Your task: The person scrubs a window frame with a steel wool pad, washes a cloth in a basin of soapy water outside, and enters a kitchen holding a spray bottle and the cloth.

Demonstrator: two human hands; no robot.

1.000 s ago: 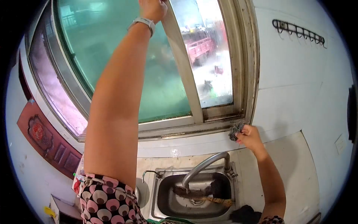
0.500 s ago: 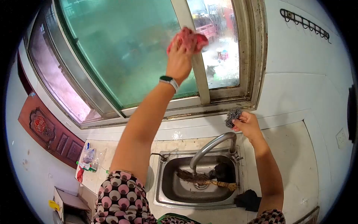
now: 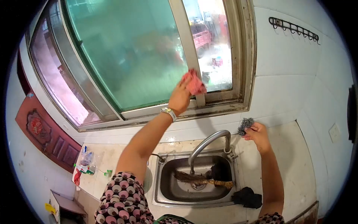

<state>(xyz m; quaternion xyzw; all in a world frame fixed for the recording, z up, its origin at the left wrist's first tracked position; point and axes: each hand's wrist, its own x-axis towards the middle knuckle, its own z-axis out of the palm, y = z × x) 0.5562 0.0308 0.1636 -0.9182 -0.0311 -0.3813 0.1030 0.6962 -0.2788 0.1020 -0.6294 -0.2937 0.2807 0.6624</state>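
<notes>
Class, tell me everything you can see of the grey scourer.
The grey scourer is a loose, fuzzy clump of fine, curly strands that look like metal wire. It has no handle. The right hand pinches its lower right side between thumb and fingers. It appears in the picture just right of the curved faucet; whether it touches the wall behind cannot be told.

From my end I see a sink (image 3: 157, 183) with a faucet (image 3: 228, 142) arched over it and a brush (image 3: 205, 181) lying in it, a black rag (image 3: 247, 198) just to its right, a hook rack (image 3: 294, 29) and an outlet (image 3: 334, 133) higher up on that side, and a red door (image 3: 48, 136) well to its left.
</notes>
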